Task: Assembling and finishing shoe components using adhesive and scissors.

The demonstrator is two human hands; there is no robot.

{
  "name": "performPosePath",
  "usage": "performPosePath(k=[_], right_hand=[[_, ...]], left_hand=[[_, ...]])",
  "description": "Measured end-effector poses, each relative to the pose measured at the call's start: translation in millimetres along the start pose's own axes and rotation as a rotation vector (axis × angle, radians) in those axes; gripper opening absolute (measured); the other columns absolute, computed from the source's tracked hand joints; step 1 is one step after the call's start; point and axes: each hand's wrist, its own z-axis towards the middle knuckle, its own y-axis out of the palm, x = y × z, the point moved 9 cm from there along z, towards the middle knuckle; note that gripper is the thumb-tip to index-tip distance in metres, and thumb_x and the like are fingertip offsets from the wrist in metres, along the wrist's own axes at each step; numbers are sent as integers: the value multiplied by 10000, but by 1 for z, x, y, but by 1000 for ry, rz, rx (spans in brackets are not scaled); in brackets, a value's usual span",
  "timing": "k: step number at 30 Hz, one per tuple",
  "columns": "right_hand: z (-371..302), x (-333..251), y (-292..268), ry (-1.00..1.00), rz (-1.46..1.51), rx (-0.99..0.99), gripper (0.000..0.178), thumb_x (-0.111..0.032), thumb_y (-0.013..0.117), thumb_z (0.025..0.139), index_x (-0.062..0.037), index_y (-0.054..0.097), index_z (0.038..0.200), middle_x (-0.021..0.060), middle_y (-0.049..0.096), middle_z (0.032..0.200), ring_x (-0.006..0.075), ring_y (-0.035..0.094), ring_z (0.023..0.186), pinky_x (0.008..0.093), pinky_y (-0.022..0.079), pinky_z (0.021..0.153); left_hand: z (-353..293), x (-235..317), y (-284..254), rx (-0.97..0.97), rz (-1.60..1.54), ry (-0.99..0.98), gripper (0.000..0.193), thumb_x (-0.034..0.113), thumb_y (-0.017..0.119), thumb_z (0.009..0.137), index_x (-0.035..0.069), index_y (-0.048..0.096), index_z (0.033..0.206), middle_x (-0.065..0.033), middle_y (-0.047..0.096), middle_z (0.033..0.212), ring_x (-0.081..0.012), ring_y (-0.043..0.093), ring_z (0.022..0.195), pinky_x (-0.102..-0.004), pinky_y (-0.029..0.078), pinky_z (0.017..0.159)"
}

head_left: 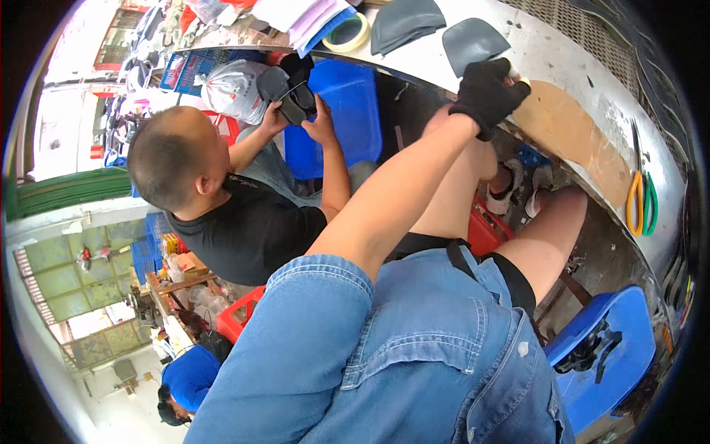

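My left hand [491, 96], in a black glove, is over the near edge of the metal worktable [510, 22]. Its fingers are curled closed, with a small pale spot at the tips; I cannot make out whether that is a bare fingertip or something held. Just beyond the hand lies a dark grey curved flat piece [475, 46]. A stack of similar grey pieces [405, 26] is to its left. Beside the glove, a brown cardboard sheet [569, 126] runs along the table edge. My right hand is not in view.
Scissors with yellow and green handles [642, 203] lie at the right. A tape roll [347, 33] sits by coloured sheets [303, 18]. Nearby, a seated co-worker [244, 200] holds dark pieces [292, 96] over a blue bin [333, 133]. Another blue bin [629, 325] holds black parts.
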Motion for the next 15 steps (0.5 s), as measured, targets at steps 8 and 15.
performPosePath(k=[8,15], right_hand=[[-22,20,6,125,172,-126,223,-178,607,808,-36,588,979,97,590,932,219,589,802,332,476,698],[-32,41,6,231,326,-199,235,-161,615,802,-33,589,998,100,595,954,219,594,824,333,482,718]], left_hand=[[-6,-2,7,-38,54,-8,235,234,704,691,15,643,751,-132,614,626,-224,611,576,-321,479,575],[3,-6,11,-52,61,-17,245,256,697,679,26,616,688,-143,600,609,-275,622,601,-338,480,576]])
